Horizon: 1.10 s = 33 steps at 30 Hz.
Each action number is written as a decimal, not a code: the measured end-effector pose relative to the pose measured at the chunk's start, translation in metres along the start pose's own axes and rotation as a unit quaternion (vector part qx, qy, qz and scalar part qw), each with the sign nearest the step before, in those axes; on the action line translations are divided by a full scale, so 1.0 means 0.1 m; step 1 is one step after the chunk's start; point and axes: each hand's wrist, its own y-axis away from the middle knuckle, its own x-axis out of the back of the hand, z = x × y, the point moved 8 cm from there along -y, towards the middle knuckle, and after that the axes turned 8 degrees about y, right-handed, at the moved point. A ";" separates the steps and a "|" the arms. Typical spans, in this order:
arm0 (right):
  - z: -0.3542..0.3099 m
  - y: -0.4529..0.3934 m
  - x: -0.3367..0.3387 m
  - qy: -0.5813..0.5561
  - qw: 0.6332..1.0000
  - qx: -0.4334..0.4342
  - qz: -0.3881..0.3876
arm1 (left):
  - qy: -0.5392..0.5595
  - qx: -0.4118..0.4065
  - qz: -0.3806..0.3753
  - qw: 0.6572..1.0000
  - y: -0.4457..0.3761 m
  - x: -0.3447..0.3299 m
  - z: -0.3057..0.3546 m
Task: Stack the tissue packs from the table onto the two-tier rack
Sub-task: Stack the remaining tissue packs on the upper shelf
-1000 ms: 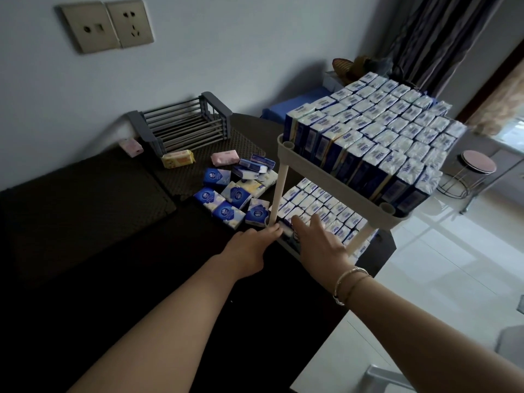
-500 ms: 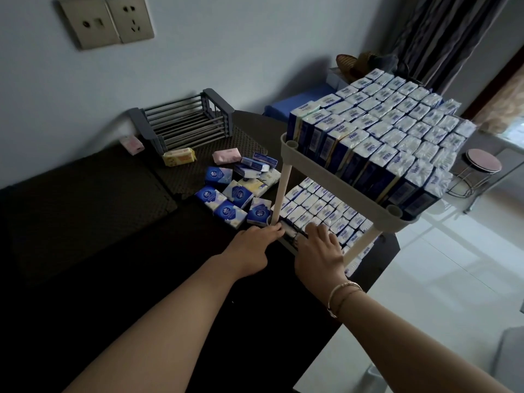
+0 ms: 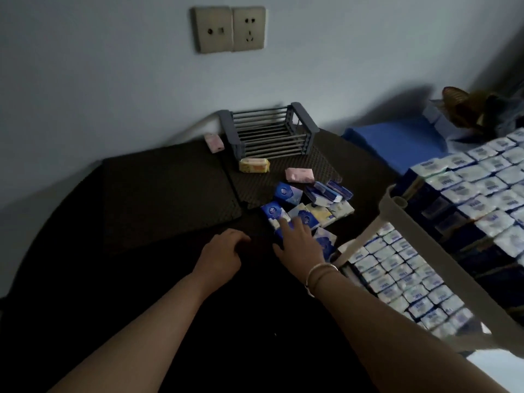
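A heap of blue and white tissue packs (image 3: 309, 202) lies on the dark table (image 3: 141, 279), left of the two-tier rack (image 3: 397, 211). Both rack shelves are packed with upright tissue packs (image 3: 482, 182). My right hand (image 3: 297, 242) reaches over the near edge of the heap, fingers spread and resting on a blue pack (image 3: 273, 212); nothing is gripped. My left hand (image 3: 224, 251) hovers just left of it over the table, fingers loosely curled and holding nothing.
A grey wire basket (image 3: 269, 134) stands against the wall. A yellow pack (image 3: 253, 165) and two pink packs (image 3: 300, 175) lie near it. Dark mats (image 3: 170, 191) cover the table. A blue box (image 3: 397, 140) sits behind the rack.
Both hands have left the rack's lower shelf and moved left to the loose heap. The camera has turned left, so the rack now sits at the right edge.
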 end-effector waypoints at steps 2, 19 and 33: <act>-0.01 -0.26 -0.05 0.026 0.999 -0.018 -0.002 | 0.027 0.028 0.019 0.999 -0.03 0.09 -0.18; 0.71 -0.64 -0.11 -0.096 0.970 -0.204 0.093 | -0.191 -0.051 -0.131 0.971 -1.09 -0.66 0.29; 0.59 -0.38 -0.17 -0.347 0.914 -0.212 -0.009 | -0.188 0.073 -0.212 0.956 -0.68 -0.66 0.00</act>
